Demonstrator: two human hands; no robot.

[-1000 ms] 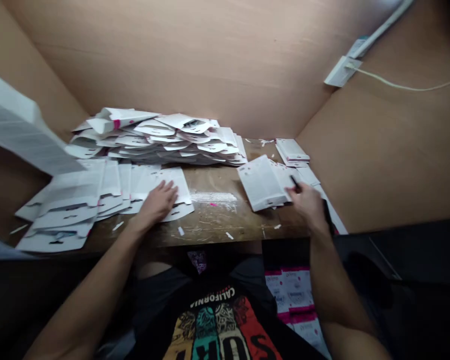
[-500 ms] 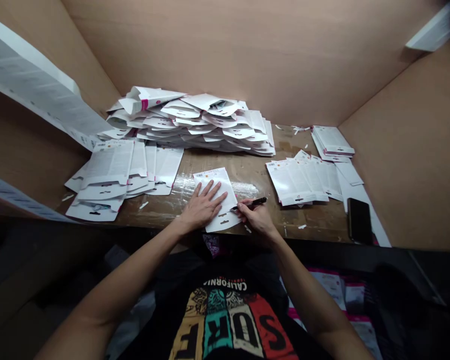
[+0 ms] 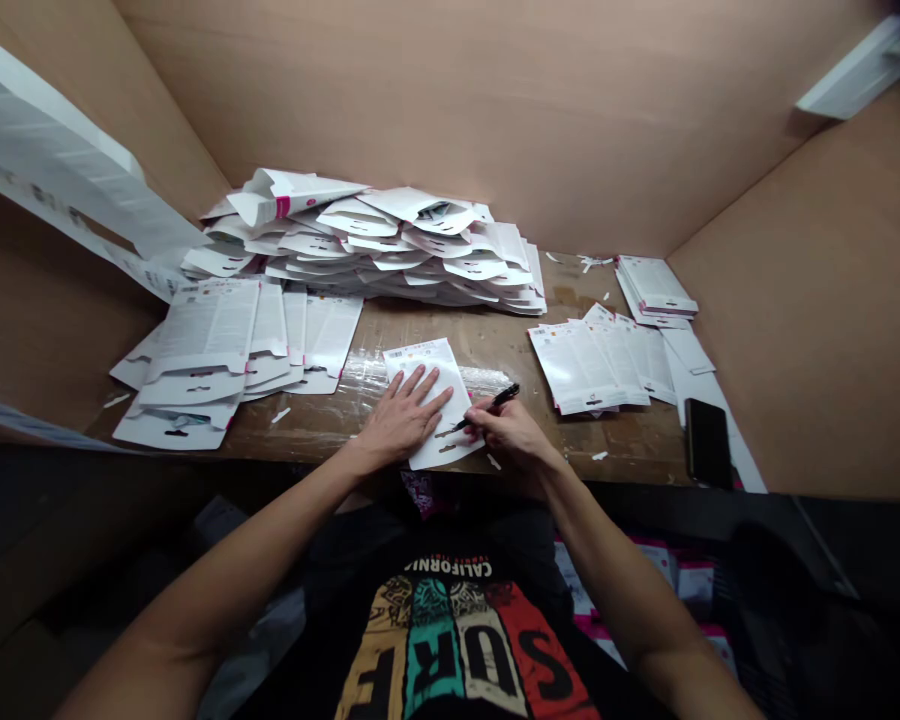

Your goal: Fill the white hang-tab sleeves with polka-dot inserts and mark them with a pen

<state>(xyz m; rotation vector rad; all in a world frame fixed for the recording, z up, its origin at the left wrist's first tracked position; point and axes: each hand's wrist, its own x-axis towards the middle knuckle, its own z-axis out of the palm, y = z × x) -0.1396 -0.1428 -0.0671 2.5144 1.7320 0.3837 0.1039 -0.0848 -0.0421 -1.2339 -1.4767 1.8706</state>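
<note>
A white paper hang-tag card (image 3: 420, 355) with a slotted hanging tab lies flat at the front edge of the workbench, pinned by the person's left hand (image 3: 401, 420), its fingers spread wide across the card. The right hand (image 3: 514, 440), just beside the card, closes narrowly on a slim black pen (image 3: 499, 398), whose tip sits over the card's lower part; contact cannot be told. Beneath the card is a scarred plywood workbench (image 3: 510, 340) with a glossy, tape-like patch (image 3: 487, 378) running out to the card's right. Left of the card lie fanned white printed cards (image 3: 206, 330), and right of it a smaller fan (image 3: 577, 365) leads toward a squared stack of cards (image 3: 656, 285) and a black smartphone (image 3: 709, 440). Beyond the card rises a loose, slumping heap of white folded cards (image 3: 375, 240). A card sliding on the slick patch could drag any pen stroke astray, while an elbow or sleeve catching the heap could spill it across the sorted fans.
</note>
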